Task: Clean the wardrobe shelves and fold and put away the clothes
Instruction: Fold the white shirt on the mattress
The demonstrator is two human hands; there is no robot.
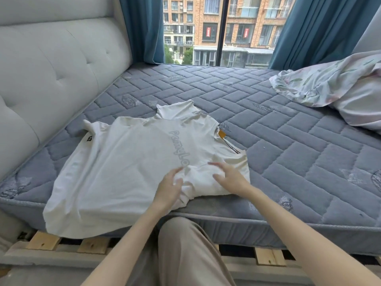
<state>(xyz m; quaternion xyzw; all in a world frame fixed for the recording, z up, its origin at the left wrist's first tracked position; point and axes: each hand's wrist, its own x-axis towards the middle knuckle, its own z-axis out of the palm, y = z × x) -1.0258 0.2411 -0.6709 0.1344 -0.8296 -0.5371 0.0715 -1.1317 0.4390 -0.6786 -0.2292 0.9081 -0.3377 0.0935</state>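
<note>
A white T-shirt (127, 159) with pale grey lettering lies spread on the blue quilted mattress (288, 141), its hem hanging over the near edge. An orange tag shows at its collar. My left hand (168, 189) rests on the bunched cloth near the shirt's right side, fingers loosely curved. Just to its right, my right hand (231, 178) hovers over or touches the same bunched part with fingers spread. Neither hand plainly grips the fabric.
A grey padded headboard (51, 69) runs along the left. A crumpled floral sheet or pillowcase (338, 89) lies at the far right of the mattress. Blue curtains (142, 29) frame a window behind. Wooden bed slats (43, 240) show below the mattress edge.
</note>
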